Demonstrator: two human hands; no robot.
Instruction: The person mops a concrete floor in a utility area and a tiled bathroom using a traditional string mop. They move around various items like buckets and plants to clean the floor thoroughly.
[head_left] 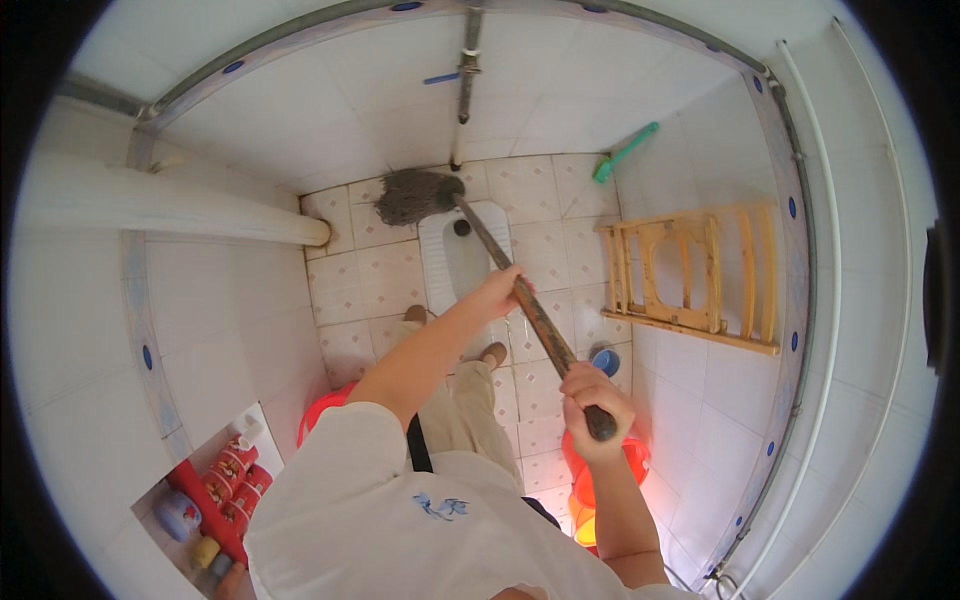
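Note:
Both my hands are closed around the long wooden handle of a mop [540, 325]. My left hand [500, 293] grips it partway down, above the floor toilet. Higher up, close to the handle's near end, my right hand [597, 408] is wrapped round it. The handle slants away to the far left. Its grey string head [408, 197] lies on the tiles at the far left corner of the white squat toilet [437, 262], partly beside its rim. My feet stand near the toilet's near end.
A folded wooden chair frame [690, 275] leans at the right wall, with a blue bowl [605, 360] nearby. A green brush [625, 153] stands in the far right corner. Red buckets [630, 462] sit near right. A white pipe [200, 215] runs along the left wall, above a shelf niche [265, 440].

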